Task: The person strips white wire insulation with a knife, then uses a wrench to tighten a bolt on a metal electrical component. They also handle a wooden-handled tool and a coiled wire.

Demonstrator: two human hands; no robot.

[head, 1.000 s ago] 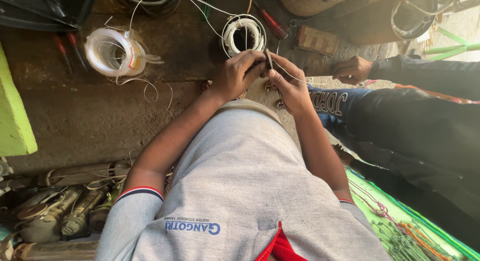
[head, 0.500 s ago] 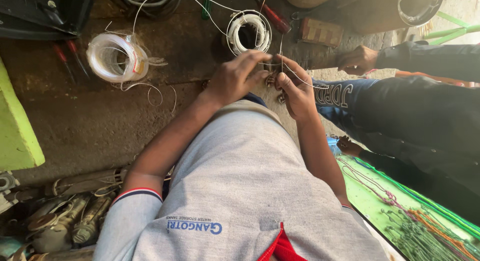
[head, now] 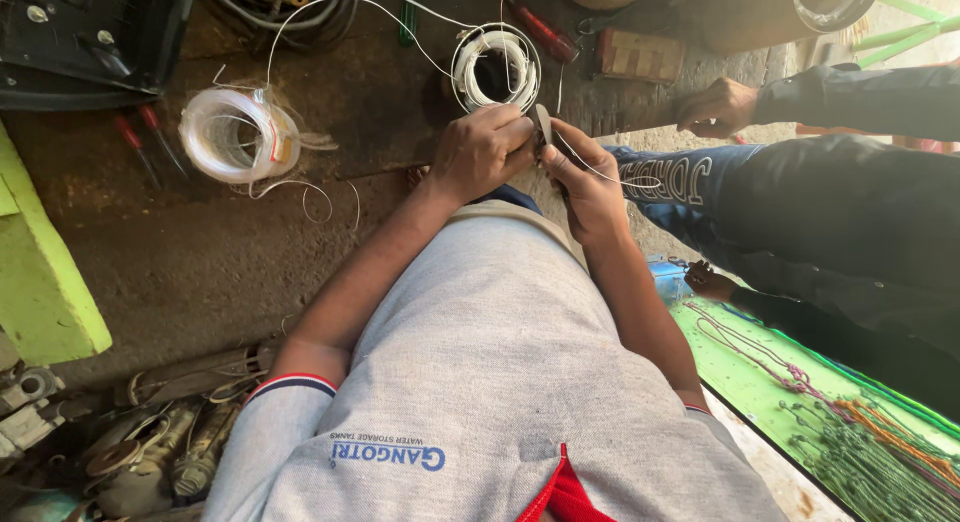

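Note:
My left hand [head: 482,150] and my right hand [head: 585,178] meet in front of my chest, both pinching a small flat grey piece [head: 543,124] with a thin white wire [head: 610,174] running from it. The wire loops over my right hand and leads up to a white wire coil [head: 497,66] lying on the floor just beyond my fingers. What lies under my hands is hidden.
A clear spool of wire [head: 238,134] lies on the dirt floor at left, with red-handled screwdrivers [head: 140,142] beside it. Another person's hand [head: 715,106] and dark sleeve reach in from the right. A green board [head: 40,272] stands left, a green tray [head: 800,392] with wires lower right.
My two hands have stayed together on the small piece and shifted a little; the view has moved so the coil sits closer to my fingers.

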